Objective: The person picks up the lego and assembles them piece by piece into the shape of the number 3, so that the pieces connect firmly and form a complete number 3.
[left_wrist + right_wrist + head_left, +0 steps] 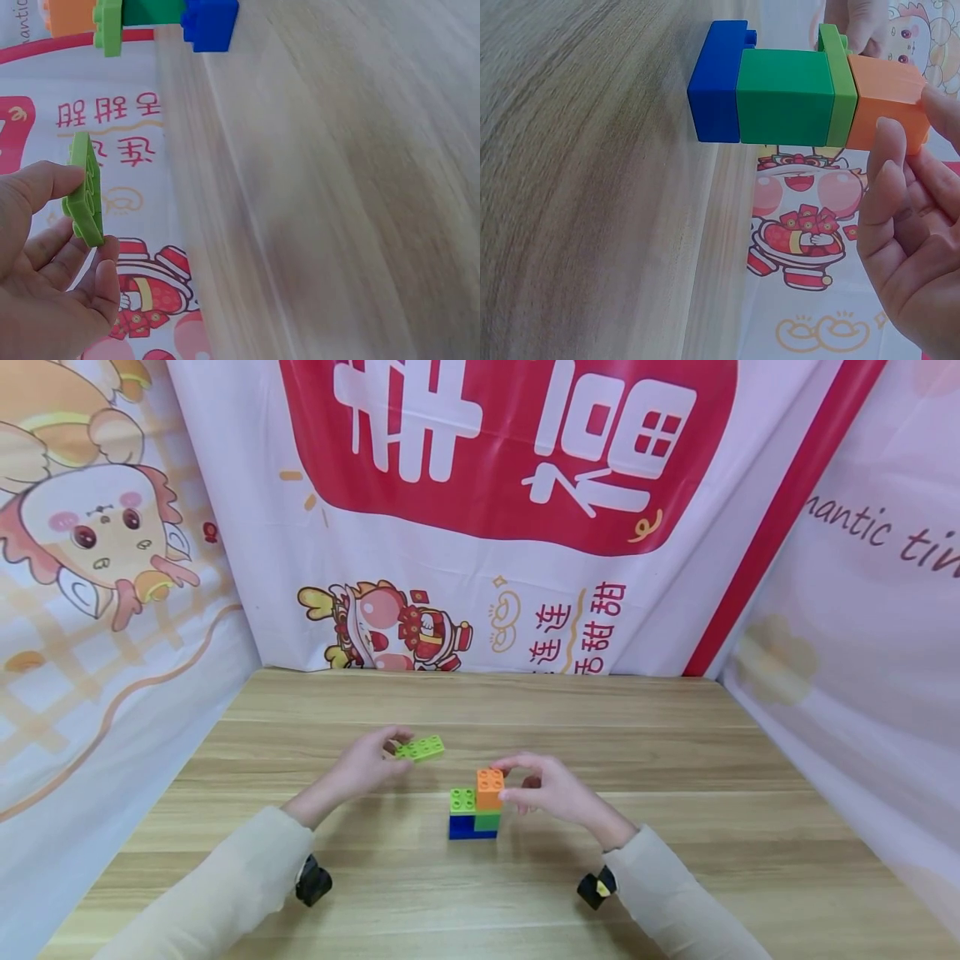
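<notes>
A small stack of bricks stands mid-table: a blue brick (465,829) at the bottom, a dark green brick (487,820) on it, a thin light green plate (462,800) over that, and an orange brick (490,787) on top. My right hand (547,789) pinches the orange brick (885,101) with thumb and fingers. My left hand (367,764) holds a flat light green plate (421,747) just above the table, left of and behind the stack. The left wrist view shows that plate (85,191) pinched between thumb and fingertips.
The wooden table (675,827) is closed in by printed fabric backdrops at the back (487,510), left (90,610) and right (862,635). Both forearms wear cream sleeves with black wrist cameras (312,882).
</notes>
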The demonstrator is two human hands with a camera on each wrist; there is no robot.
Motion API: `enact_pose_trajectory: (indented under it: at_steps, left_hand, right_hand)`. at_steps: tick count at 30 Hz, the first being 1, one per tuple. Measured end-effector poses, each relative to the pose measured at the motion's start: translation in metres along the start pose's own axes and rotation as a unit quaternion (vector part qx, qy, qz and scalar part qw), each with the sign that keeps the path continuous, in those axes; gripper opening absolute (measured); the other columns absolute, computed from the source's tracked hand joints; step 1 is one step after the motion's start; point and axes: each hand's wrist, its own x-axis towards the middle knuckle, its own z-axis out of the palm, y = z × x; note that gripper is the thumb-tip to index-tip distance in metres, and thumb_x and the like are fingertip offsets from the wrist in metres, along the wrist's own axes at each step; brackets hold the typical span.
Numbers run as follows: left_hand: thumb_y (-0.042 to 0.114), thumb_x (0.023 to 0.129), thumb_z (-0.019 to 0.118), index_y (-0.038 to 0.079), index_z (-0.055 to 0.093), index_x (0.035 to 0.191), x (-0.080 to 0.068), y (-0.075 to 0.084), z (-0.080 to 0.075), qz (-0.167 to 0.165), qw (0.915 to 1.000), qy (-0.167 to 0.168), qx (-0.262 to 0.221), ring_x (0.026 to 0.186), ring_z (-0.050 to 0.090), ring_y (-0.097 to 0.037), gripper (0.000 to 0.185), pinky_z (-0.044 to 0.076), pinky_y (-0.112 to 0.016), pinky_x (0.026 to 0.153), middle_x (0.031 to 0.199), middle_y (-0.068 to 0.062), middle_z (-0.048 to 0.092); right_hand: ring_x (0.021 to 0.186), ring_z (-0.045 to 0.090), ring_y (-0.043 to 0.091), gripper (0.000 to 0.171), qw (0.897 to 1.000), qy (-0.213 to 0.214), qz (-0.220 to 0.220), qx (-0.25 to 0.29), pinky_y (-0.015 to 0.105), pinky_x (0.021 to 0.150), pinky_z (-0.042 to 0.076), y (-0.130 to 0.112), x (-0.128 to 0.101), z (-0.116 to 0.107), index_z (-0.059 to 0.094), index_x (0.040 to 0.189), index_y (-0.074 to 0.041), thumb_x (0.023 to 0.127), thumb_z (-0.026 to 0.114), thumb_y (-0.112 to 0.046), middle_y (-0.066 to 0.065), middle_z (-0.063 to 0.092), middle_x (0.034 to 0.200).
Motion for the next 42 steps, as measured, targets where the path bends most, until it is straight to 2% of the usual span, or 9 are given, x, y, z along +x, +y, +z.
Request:
enact_pose_trajectory:
  at_steps: [7,10,16,24,28,30,32,37,42]
  left_hand:
    - [0.009,0.081,0.068,0.005,0.056,0.120,-0.003,0.016,0.001,0.048,0.9988,0.005,-0.005,0.098,0.054,-0.025,0.041,0.046,-0.041,0.082,0.113,-0.009,0.058]
    - [0.008,0.081,0.068,0.003,0.055,0.119,-0.004,0.022,0.002,0.069,0.9975,0.009,-0.009,0.097,0.054,-0.025,0.041,0.045,-0.043,0.083,0.112,-0.009,0.059]
    - [0.009,0.081,0.070,0.008,0.057,0.118,-0.008,0.033,0.007,0.096,0.9953,0.004,-0.013,0.095,0.054,-0.019,0.040,0.046,-0.038,0.080,0.109,-0.003,0.059]
    - [0.009,0.080,0.071,0.010,0.058,0.117,-0.013,0.046,0.015,0.147,0.9888,-0.019,-0.016,0.092,0.054,-0.016,0.039,0.046,-0.033,0.078,0.106,0.000,0.060]
    - [0.007,0.080,0.071,0.011,0.058,0.115,-0.016,0.049,0.021,0.178,0.9837,-0.021,-0.011,0.091,0.053,-0.013,0.038,0.047,-0.032,0.076,0.105,0.003,0.059]
    - [0.007,0.080,0.071,0.012,0.059,0.115,-0.017,0.050,0.024,0.186,0.9822,-0.027,-0.010,0.090,0.053,-0.011,0.037,0.047,-0.031,0.076,0.105,0.005,0.059]
    - [0.008,0.080,0.071,0.012,0.059,0.114,-0.018,0.050,0.026,0.196,0.9802,-0.030,-0.004,0.089,0.053,-0.010,0.037,0.047,-0.029,0.076,0.105,0.006,0.059]
    - [0.009,0.080,0.071,0.008,0.058,0.117,-0.020,0.051,0.031,0.210,0.9770,-0.035,0.007,0.088,0.054,-0.009,0.038,0.048,-0.026,0.076,0.108,0.003,0.059]
    - [0.013,0.082,0.070,0.012,0.057,0.119,-0.021,0.053,0.033,0.206,0.9773,-0.045,0.019,0.091,0.053,-0.006,0.039,0.047,-0.023,0.077,0.113,0.004,0.057]
  right_hand:
    - [0.061,0.056,0.034,0.039,1.000,0.001,-0.007,0.002,0.047,0.059,0.050,0.000,0.000,0.001,0.056,0.124,-0.007,0.087,0.065,-0.015,0.011,0.053,0.116]
    - [0.061,0.056,0.035,0.039,1.000,0.001,-0.009,0.000,0.047,0.059,0.050,-0.001,0.000,0.001,0.056,0.123,-0.008,0.087,0.065,-0.016,0.010,0.054,0.115]
    - [0.060,0.057,0.031,0.038,1.000,-0.002,-0.017,-0.004,0.047,0.059,0.050,0.001,0.000,0.000,0.057,0.122,-0.009,0.087,0.065,-0.020,0.009,0.054,0.114]
    - [0.063,0.055,0.042,0.038,1.000,-0.004,-0.015,0.000,0.034,0.057,0.051,-0.030,-0.009,0.000,0.053,0.124,0.001,0.087,0.063,-0.006,0.014,0.053,0.113]
    - [0.063,0.055,0.041,0.040,1.000,-0.004,-0.011,0.002,0.044,0.060,0.051,-0.031,-0.009,0.000,0.052,0.125,0.001,0.087,0.063,-0.006,0.015,0.053,0.117]
    - [0.064,0.055,0.043,0.041,1.000,-0.003,-0.008,0.004,0.049,0.061,0.050,-0.032,-0.009,0.000,0.051,0.126,0.002,0.087,0.063,-0.006,0.016,0.053,0.118]
    - [0.065,0.054,0.045,0.042,1.000,-0.001,-0.006,0.008,0.048,0.060,0.049,-0.033,-0.009,0.000,0.051,0.127,0.003,0.087,0.063,-0.005,0.016,0.053,0.118]
    - [0.064,0.053,0.046,0.043,1.000,0.001,-0.011,0.015,0.035,0.056,0.050,-0.031,-0.009,0.001,0.050,0.127,0.005,0.087,0.063,-0.003,0.015,0.054,0.115]
    - [0.062,0.054,0.044,0.042,1.000,0.005,-0.018,0.017,0.041,0.056,0.050,-0.029,-0.009,0.001,0.051,0.126,0.005,0.086,0.063,-0.002,0.012,0.054,0.107]
